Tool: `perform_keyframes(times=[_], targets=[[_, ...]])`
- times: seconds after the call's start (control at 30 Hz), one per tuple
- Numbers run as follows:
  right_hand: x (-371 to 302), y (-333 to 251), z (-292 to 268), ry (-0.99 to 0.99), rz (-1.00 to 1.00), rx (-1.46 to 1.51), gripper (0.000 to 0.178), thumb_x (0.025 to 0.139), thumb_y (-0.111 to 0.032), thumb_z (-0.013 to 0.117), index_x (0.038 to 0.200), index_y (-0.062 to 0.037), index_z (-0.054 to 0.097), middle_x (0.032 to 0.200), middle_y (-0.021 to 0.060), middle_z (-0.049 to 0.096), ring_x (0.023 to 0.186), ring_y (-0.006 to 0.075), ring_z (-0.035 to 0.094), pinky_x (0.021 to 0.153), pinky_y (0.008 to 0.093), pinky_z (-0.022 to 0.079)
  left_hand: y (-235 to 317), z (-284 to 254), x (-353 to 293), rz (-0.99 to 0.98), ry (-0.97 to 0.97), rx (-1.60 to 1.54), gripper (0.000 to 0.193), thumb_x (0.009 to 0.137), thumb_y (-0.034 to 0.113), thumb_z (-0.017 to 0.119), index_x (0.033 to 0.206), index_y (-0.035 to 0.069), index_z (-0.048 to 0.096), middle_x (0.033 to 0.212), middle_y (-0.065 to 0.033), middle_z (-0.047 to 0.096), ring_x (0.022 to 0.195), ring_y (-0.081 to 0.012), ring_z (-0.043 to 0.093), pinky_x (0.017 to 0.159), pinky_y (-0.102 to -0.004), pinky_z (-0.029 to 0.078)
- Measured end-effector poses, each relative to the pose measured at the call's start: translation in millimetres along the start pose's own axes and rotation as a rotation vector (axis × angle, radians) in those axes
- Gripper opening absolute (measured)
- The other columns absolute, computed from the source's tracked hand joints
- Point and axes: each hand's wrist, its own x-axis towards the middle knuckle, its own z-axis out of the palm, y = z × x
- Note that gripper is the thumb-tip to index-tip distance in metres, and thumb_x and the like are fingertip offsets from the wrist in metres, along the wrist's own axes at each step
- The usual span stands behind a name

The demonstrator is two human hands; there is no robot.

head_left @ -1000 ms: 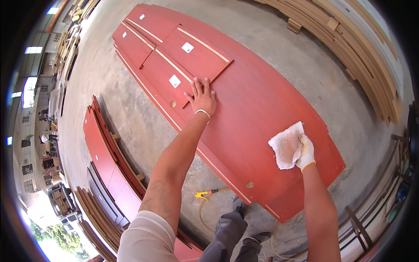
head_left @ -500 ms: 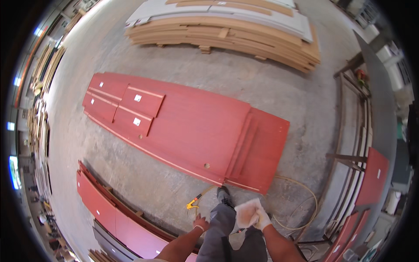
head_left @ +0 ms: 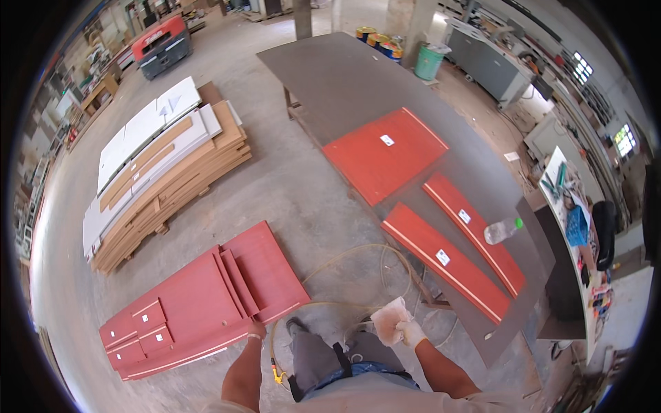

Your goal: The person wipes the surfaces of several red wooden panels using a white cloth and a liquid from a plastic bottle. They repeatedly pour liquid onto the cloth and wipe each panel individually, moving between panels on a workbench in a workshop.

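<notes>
My right hand (head_left: pixel 413 334), in a white glove, is closed around a pale cloth (head_left: pixel 390 321) with a large reddish-brown stain, held in front of my right leg. My bare left hand (head_left: pixel 256 330) reaches forward to the near edge of a low stack of red panels (head_left: pixel 196 289). It overlaps that edge; whether it touches or grips a panel, I cannot make out. Its fingers are too small and unclear to read. Smaller red pieces with white labels lie on the stack's left end. Below the left hand is a yellow air blow gun (head_left: pixel 277 372) on a hose.
The hose (head_left: pixel 322 261) loops across the concrete floor before my feet. To the right, a dark table (head_left: pixel 475 158) carries a red board (head_left: pixel 385 155), two narrow red strips and a plastic bottle (head_left: pixel 503 230). A pile of wood-coloured and white boards (head_left: pixel 172 180) stands far left.
The view has swung right, bringing the whole dark table and its red boards into sight. My left hand has gone from beside my leg to the red stack's edge. My right hand still holds the cloth.
</notes>
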Motion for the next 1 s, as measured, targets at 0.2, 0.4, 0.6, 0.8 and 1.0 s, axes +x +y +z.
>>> perform_keyframes(times=[0.2,0.4,0.6,0.8,1.0], targets=[[-28,34,-107,0.145,0.029,0.135,0.012,0.083,0.0,0.06,0.093,-0.0031,0.065,0.085,0.0093,0.066,0.075,0.0245,0.07,0.062,0.0375,0.056,210,-191,104,0.006,0.086,-1.419,0.035,0.095,0.019,0.06,0.121,-0.002,0.072,0.101,-0.0171,0.076,0.084,-0.0236,0.075,0.068,-0.0366,0.058],[-91,33,-102,0.438,-0.051,0.592,0.014,0.082,0.002,0.056,0.082,-0.0115,0.06,0.07,-0.0028,0.053,0.056,0.0131,0.055,0.05,0.0282,0.044,364,-241,162,0.359,-0.13,-1.573,0.028,0.1,0.019,0.061,0.121,0.003,0.066,0.106,-0.0133,0.074,0.081,-0.025,0.074,0.063,-0.0349,0.056],[-87,18,-66,0.38,0.037,0.676,0.027,0.074,0.006,0.053,0.097,-0.0085,0.058,0.085,0.0042,0.061,0.073,0.0216,0.065,0.064,0.0314,0.056,348,-285,340,0.273,0.212,-1.44,0.037,0.097,0.03,0.07,0.124,0.004,0.065,0.114,-0.0141,0.073,0.098,-0.0251,0.072,0.077,-0.0442,0.058],[-82,-42,-76,0.493,0.045,0.388,0.054,0.074,0.008,0.051,0.126,-0.0053,0.054,0.102,0.0089,0.064,0.085,0.0256,0.069,0.076,0.0386,0.061,398,-427,321,-0.066,-0.27,-2.256,0.041,0.097,0.03,0.073,0.125,0.002,0.064,0.113,-0.0147,0.074,0.094,-0.0289,0.074,0.074,-0.0482,0.061],[-28,-168,-3,0.426,-0.221,0.511,0.063,0.076,0.008,0.049,0.137,-0.0075,0.052,0.108,0.0106,0.065,0.094,0.0271,0.07,0.077,0.0397,0.062,347,-481,270,0.044,-0.099,-2.066,0.032,0.097,0.02,0.07,0.122,0.0,0.065,0.104,-0.0158,0.075,0.08,-0.0311,0.076,0.061,-0.0481,0.064]])
